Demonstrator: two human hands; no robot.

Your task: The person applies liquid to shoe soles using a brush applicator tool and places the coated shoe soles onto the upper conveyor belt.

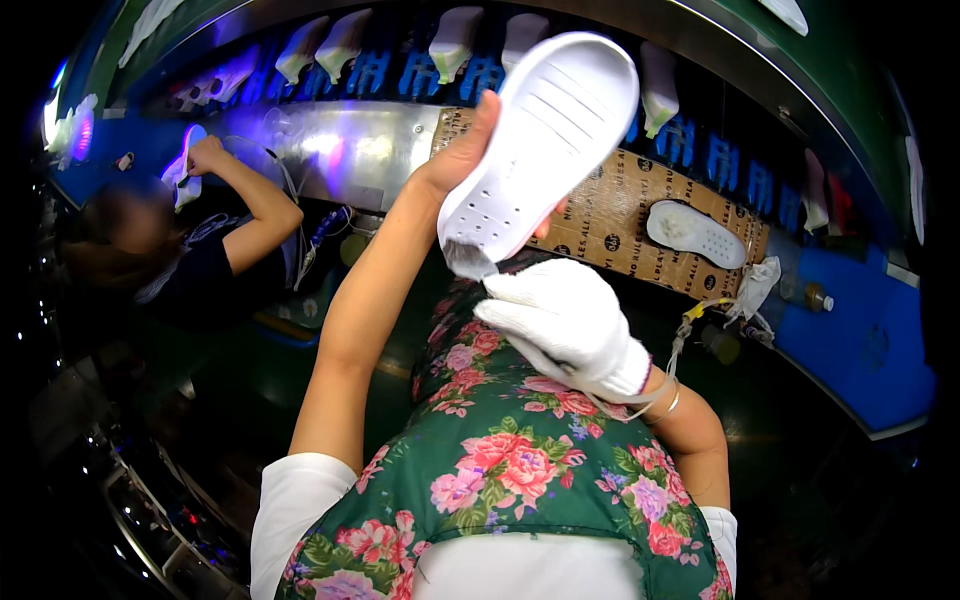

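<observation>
A white shoe sole (560, 120), with slits across its wide end and small holes toward the other, is held up tilted in front of me. My left hand (465, 150), bare, grips it, with the thumb along its left edge and fingertips showing past its right edge. My right hand (560, 320) wears a white knit glove and is closed at the sole's lower end. A greyish patch (470, 260) shows there beside the gloved fingertips. Whether it is part of the sole or something pinched in the glove, I cannot make out.
A second white sole (697, 233) lies on a printed cardboard sheet (620, 215). White shoes hang above a row of blue holders (722, 160). A crumpled white cloth (757, 287) and a small bottle (815, 298) are at the right. Another person's arm (250, 215) works at the left.
</observation>
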